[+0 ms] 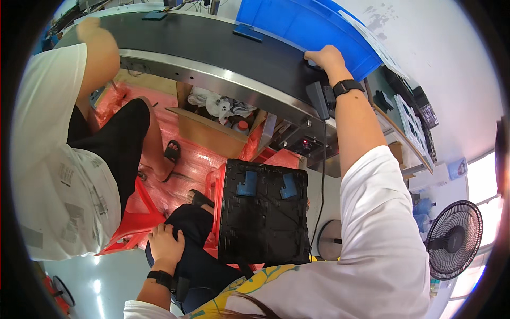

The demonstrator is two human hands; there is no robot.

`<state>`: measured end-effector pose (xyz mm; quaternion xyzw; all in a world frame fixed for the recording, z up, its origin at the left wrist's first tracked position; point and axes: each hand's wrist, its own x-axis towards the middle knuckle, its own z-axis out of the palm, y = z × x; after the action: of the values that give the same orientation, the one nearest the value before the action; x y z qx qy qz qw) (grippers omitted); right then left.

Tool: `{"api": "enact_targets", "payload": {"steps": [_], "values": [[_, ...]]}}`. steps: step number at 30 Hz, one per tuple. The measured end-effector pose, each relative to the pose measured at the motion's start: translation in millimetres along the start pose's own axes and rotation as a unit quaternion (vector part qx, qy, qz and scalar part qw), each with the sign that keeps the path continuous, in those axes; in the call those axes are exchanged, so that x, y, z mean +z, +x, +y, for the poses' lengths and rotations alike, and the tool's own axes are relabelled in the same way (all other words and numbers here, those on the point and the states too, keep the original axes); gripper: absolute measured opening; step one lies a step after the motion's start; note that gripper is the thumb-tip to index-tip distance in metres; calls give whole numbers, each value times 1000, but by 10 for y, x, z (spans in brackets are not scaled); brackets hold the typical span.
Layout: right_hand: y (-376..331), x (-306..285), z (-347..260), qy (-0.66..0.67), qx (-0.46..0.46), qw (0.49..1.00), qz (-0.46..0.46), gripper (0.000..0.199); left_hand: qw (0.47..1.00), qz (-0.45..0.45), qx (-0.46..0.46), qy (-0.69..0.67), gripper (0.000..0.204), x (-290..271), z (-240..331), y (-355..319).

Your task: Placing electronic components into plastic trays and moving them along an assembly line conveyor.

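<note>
My left hand lies on my dark-clothed thigh, fingers apart, holding nothing. At the right end of the dark conveyor belt, my right arm is stretched out. There my right hand is closed, with a small dark piece partly showing under its fingers; its kind is hidden. A blue flat part lies on the belt to the left of that hand, and another blue part sits farther left. Beside my left knee is a black tray bearing two blue cut-out plates.
A big blue bin stands behind the belt. Under it sits an open cardboard box with plastic bags and a bottle. At left, a co-worker reaches over the belt. A black cable hangs from my right wrist; a fan stands right.
</note>
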<state>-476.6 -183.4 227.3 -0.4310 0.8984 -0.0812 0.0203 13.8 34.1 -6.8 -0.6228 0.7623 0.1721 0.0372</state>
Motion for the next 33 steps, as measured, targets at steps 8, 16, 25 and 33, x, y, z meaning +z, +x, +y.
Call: {"api": "enact_targets", "payload": {"steps": [8, 16, 25, 33], "values": [[23, 146, -833, 122, -33, 985, 117, 51, 1000, 2, -1, -9, 35, -10, -20, -6], [551, 352, -721, -57, -79, 994, 41, 48, 1000, 10, 10, 1, 34, 49, -1, 37], [-469, 42, -481, 85, -144, 986, 30, 52, 999, 30, 11, 7, 31, -13, -24, 16], [-2586, 742, -168, 153, -515, 842, 50, 72, 998, 52, 34, 12, 31, 86, -24, 7]]}}
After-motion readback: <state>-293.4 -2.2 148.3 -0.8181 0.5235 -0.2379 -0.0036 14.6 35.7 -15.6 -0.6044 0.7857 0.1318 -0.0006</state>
